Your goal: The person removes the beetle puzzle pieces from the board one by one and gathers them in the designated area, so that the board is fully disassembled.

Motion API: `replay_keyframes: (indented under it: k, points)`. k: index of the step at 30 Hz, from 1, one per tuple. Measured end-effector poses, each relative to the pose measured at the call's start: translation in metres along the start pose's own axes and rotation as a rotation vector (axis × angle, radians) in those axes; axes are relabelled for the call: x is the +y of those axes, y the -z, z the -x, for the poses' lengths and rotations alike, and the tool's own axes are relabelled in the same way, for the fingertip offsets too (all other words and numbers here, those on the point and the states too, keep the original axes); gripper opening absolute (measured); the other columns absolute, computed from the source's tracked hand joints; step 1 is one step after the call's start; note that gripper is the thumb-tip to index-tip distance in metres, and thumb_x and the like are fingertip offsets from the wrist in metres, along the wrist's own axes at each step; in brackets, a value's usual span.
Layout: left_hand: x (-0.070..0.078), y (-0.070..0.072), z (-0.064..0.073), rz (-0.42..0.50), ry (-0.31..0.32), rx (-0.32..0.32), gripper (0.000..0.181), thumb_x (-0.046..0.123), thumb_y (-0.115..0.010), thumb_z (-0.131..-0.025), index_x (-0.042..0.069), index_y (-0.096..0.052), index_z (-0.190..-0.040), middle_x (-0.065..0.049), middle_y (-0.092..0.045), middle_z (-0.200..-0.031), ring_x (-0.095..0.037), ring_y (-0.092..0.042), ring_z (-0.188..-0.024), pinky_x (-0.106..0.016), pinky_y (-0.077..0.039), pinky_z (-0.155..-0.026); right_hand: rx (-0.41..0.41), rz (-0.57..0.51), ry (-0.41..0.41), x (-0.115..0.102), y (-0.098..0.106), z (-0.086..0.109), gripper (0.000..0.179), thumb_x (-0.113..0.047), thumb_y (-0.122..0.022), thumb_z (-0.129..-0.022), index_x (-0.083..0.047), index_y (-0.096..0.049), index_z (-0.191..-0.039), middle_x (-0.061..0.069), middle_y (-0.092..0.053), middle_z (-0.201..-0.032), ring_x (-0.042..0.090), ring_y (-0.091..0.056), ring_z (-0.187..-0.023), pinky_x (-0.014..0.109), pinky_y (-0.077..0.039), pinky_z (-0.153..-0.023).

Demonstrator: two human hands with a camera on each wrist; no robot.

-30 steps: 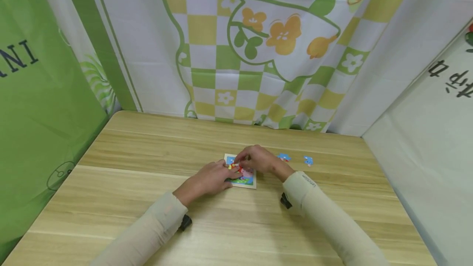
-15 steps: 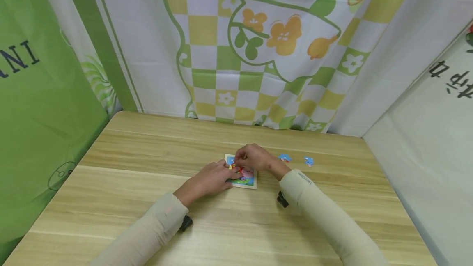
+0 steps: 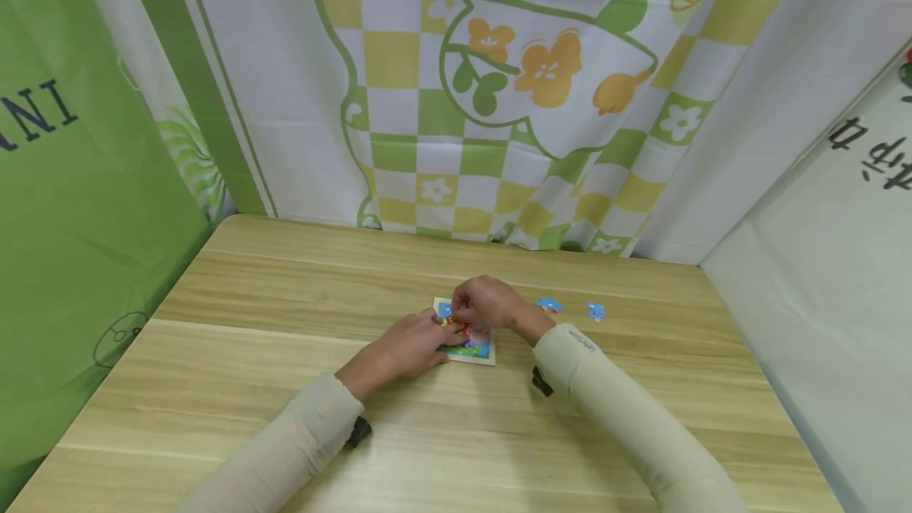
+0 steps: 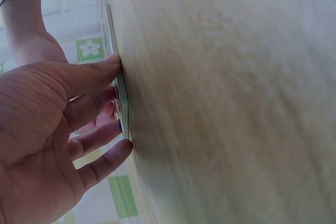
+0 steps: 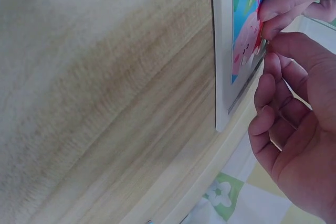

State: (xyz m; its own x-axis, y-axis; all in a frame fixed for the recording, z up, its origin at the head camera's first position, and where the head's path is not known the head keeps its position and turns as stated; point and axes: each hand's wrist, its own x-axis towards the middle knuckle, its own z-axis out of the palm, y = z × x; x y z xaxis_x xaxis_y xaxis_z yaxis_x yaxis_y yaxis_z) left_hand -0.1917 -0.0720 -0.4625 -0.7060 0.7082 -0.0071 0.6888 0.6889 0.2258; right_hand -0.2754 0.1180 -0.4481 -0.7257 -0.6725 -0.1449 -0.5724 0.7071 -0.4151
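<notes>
A small jigsaw puzzle board (image 3: 480, 350) with a pale frame and a pink cartoon pig picture lies flat on the table. My left hand (image 3: 408, 343) rests on its left side; straight fingers press the picture while the thumb touches the near edge. Over the upper part of the board is my right hand (image 3: 492, 303). In the right wrist view, its thumb and index finger pinch a small puzzle piece (image 5: 264, 43) against the picture, mostly hidden by the fingertips. The other right fingers curl loosely. Both hands cover part of the picture.
Two loose blue puzzle pieces lie right of the board: one nearer (image 3: 549, 305), with some red on it, and one farther right (image 3: 596, 311). The wooden table (image 3: 285, 291) ends at a patterned curtain (image 3: 456, 172); green and white cloths hang at the sides.
My right hand and forearm have shifted slightly left and away from me over the board. The left hand, the board and the loose pieces stay where they were.
</notes>
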Motion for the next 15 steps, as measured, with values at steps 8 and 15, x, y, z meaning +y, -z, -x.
replay_keyframes:
  k: [8,15]
  points:
    - [-0.001,-0.0011,-0.0003,0.022,0.015,-0.006,0.048,0.024,-0.075,-0.096,0.023,-0.064,-0.144,-0.001,-0.056,-0.149,-0.033,-0.055,-0.124,-0.049,-0.05,-0.097,0.025,0.054,-0.002,-0.0017,0.0008,0.0001,0.014,-0.025,-0.077,-0.095,-0.022,-0.071,-0.083,-0.014,-0.065,-0.078,0.007,-0.058,-0.071,0.03,-0.05,-0.066]
    - [0.0,-0.0007,-0.0019,-0.001,0.04,-0.026,0.047,0.028,-0.074,-0.097,0.025,-0.065,-0.143,0.0,-0.062,-0.142,-0.024,-0.056,-0.102,-0.042,-0.052,-0.086,0.067,0.039,0.03,0.002,0.0069,0.0058,0.008,-0.023,-0.077,-0.094,-0.021,-0.073,-0.087,-0.014,-0.067,-0.082,0.007,-0.059,-0.072,0.032,-0.051,-0.067]
